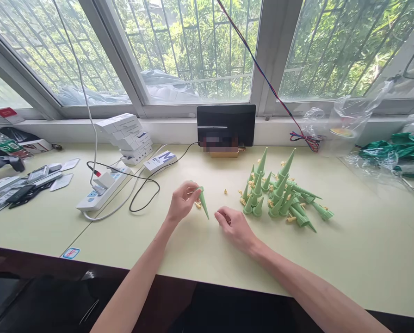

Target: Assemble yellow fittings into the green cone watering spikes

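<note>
My left hand [181,202] pinches the wide end of a green plastic cone spike [203,202], whose tip points down and to the right above the pale table [200,249]. My right hand [232,225] rests on the table just right of the spike's tip, fingers curled together; what they hold, if anything, is hidden. A small yellow piece [225,190] lies on the table beyond both hands. To the right lies a cluster of green cone spikes [279,194], some upright and some lying flat, with small yellow parts among them.
A dark tablet [226,126] stands against the window sill. A white power strip [102,189] with black and white cables lies left of my hands, next to stacked white boxes [126,135]. Cards and devices [26,182] lie far left; plastic bags [390,152] far right.
</note>
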`<state>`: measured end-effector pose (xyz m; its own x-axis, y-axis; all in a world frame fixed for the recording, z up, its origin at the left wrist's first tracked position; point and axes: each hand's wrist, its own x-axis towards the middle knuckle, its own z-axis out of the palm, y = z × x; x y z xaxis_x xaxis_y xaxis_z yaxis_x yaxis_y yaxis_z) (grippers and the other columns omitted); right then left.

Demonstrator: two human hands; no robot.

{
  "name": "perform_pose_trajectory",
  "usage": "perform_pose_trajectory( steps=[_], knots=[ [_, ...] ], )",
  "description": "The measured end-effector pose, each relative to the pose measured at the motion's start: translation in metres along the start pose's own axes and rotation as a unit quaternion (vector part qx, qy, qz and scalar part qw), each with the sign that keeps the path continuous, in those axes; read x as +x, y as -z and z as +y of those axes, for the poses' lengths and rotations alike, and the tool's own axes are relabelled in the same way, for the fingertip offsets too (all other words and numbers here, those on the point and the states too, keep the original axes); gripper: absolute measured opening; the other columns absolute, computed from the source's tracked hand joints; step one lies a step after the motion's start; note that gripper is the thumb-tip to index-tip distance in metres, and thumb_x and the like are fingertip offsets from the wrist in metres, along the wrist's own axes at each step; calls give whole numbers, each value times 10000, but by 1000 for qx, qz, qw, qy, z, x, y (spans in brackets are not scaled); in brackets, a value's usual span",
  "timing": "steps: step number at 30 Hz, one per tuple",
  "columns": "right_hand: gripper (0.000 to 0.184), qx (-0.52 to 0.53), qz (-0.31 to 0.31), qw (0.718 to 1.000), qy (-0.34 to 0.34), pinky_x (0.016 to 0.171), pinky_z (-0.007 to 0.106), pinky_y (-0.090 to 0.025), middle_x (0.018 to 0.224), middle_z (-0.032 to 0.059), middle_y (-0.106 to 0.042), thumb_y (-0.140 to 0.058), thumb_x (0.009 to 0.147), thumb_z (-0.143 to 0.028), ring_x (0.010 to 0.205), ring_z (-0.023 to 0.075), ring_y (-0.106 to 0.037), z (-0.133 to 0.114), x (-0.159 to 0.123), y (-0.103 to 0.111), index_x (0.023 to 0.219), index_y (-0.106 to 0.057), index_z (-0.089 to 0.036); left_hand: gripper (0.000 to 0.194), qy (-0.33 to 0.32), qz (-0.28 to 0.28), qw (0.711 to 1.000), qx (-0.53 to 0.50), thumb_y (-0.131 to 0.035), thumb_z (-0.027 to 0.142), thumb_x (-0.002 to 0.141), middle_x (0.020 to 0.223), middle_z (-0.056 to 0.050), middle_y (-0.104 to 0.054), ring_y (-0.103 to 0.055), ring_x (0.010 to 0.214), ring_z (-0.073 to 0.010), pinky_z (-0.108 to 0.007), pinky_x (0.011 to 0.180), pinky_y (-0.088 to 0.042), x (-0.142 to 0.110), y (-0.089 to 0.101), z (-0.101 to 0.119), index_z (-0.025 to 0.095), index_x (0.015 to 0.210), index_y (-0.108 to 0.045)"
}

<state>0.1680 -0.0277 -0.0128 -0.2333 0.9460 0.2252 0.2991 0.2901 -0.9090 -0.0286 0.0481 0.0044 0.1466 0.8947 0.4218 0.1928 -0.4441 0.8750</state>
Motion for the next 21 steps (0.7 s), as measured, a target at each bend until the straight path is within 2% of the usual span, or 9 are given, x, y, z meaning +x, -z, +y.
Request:
perform_pose_trajectory(
  steps=[4, 11, 14, 17, 19, 21],
  knots=[
    [198, 15, 1, 1000, -2, 545, 240, -375, 795, 4, -609, -508, 929, -353, 533, 96, -464, 1, 1, 0, 913, -601, -179, 166, -16, -54, 998, 20, -654, 321, 845, 952, -75, -579, -593, 795, -158, -263, 598, -550, -7, -19, 5, 169, 788, -617],
    [140, 13, -1, 1000, -6, 517, 240, -360, 679, -14, -561, -548, 889, -296, 525, 104, -458, 6, 2, -2, 834, -585, -173, 169, 1, -87, 996, 20, -653, 305, 851, 976, -88, -601, -598, 875, -174, -284, 697, -524, -13, -29, 12, 159, 772, -618],
    [161, 18, -1, 1000, -10, 503, 240, -346, 695, -2, -564, -521, 902, -302, 538, 110, -449, 6, 2, -1, 841, -592, -171, 186, 31, -103, 994, -9, -635, 324, 869, 1028, -93, -617, -581, 745, -127, -261, 641, -496, -13, -27, 14, 157, 789, -621],
    [179, 29, 0, 1000, -12, 501, 240, -340, 703, 4, -571, -505, 911, -308, 548, 113, -446, 6, 1, 0, 841, -597, -172, 219, 53, -118, 991, -33, -603, 351, 893, 1059, -92, -631, -470, 553, -57, -258, 583, -453, -12, -26, 16, 152, 805, -627],
    [185, 32, 3, 999, -13, 504, 242, -340, 705, 8, -578, -501, 912, -308, 555, 116, -447, 5, 1, 0, 840, -603, -171, 226, 66, -127, 989, -46, -592, 368, 900, 1032, -86, -639, -443, 531, -54, -265, 585, -442, -12, -25, 18, 155, 839, -637],
    [190, 31, 6, 999, -15, 508, 244, -344, 710, 13, -586, -498, 912, -307, 563, 121, -455, 5, 1, 0, 847, -612, -170, 228, 75, -140, 986, -49, -586, 379, 903, 912, -65, -639, -460, 555, -76, -269, 595, -433, -12, -24, 18, 159, 884, -646]
  ],
)
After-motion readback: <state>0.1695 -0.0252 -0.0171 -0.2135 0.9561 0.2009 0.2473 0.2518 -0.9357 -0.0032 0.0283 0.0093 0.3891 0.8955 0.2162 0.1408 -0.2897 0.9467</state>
